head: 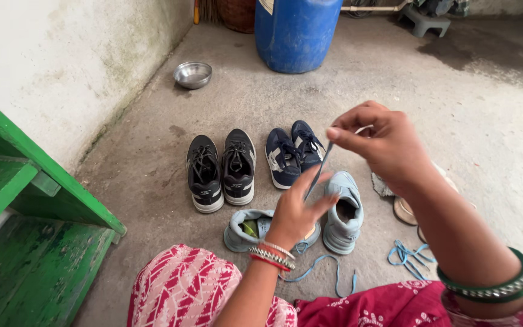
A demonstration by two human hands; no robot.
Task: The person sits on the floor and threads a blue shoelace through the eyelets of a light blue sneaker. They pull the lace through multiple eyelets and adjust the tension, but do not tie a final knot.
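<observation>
Stretching between both raised hands, a blue shoelace (318, 171) is pinched by the right hand (382, 142) above and the left hand (301, 209) below.

Before you, the concrete floor (394, 79) carries black sneakers (221, 171); navy sneakers (292, 152) just right of them, grey-blue shoes (340, 212) nearer you, a steel bowl (192, 74) beyond.

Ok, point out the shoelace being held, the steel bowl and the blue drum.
blue shoelace (318, 171), head view, on the taut stretch between the two hands.
steel bowl (192, 74), head view, on its inner hollow.
blue drum (295, 33), head view, on the middle of its front wall.
</observation>
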